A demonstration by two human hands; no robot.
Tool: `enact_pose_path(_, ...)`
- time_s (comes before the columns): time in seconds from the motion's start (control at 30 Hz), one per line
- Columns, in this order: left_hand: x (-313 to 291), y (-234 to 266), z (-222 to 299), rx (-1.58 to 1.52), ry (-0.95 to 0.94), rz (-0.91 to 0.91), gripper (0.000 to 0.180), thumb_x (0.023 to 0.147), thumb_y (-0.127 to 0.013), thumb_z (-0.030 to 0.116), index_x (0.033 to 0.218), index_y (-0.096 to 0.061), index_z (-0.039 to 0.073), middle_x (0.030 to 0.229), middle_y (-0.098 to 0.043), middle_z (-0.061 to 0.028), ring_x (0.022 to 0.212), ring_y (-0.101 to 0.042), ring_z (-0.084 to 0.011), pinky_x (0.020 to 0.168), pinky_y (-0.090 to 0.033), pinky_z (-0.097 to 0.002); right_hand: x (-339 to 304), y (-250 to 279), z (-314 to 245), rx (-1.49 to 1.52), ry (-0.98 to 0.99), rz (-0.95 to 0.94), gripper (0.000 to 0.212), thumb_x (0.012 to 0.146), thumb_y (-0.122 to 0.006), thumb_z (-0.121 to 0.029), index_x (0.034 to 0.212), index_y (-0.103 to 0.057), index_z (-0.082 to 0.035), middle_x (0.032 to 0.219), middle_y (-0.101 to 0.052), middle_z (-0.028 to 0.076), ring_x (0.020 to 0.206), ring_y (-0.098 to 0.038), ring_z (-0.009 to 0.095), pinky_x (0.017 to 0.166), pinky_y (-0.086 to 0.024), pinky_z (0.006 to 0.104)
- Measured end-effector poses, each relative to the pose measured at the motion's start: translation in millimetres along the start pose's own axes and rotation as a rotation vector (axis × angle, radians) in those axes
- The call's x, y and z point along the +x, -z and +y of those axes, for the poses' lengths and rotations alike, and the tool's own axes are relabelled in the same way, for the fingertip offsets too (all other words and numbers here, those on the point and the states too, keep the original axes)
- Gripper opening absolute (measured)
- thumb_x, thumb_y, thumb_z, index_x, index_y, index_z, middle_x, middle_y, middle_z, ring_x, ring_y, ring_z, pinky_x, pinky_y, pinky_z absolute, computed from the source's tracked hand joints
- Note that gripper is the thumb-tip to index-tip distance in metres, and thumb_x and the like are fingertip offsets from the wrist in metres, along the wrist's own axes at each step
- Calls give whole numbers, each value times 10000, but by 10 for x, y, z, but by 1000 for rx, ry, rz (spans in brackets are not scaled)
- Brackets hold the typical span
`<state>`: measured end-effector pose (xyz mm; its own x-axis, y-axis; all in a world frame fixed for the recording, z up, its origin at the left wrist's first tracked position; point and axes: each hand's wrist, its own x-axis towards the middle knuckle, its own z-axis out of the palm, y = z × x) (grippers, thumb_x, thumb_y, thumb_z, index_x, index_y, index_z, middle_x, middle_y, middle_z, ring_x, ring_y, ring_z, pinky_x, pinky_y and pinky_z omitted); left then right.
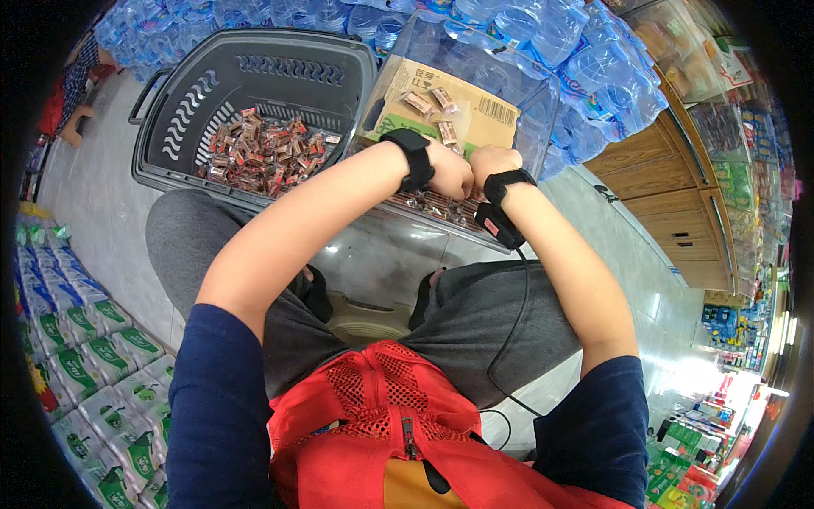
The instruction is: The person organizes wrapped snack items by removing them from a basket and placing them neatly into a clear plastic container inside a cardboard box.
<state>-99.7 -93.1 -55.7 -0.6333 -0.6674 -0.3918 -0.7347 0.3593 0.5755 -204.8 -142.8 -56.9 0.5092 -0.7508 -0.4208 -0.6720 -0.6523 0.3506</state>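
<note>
My left hand [451, 173] and my right hand [493, 162] are close together over the front of a clear plastic bin [543, 127]. The fingers of both are curled in, and whatever they hold is hidden. Below them, several small wrapped brown pieces, likely candies [428, 206], line the bin's front. A cardboard piece [475, 106] lies in the bin just beyond my hands, with a few wrapped candies [417, 103] on top. To the left stands a dark grey plastic basket [280, 47] with a heap of red-and-brown wrapped candies [263, 153] at its bottom.
Packs of blue-tinted water bottles [517, 25] are stacked behind the bin. A wooden cabinet [670, 187] and goods shelves stand at the right. Green-and-white packages [110, 365] fill the left side. A black cable [513, 327] hangs from my right wrist.
</note>
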Motion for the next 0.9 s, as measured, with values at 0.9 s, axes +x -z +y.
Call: enact_pose_path(0.9, -1250, -866, 569, 308, 190, 867, 457, 671, -604, 124, 1103, -477, 49, 1072, -504, -71, 1042, -451, -194, 879, -321, -326, 57, -148, -17, -42, -9, 207, 324, 623, -686, -150, 900, -558, -40, 889, -594, 109, 863, -588, 258, 692, -468, 387)
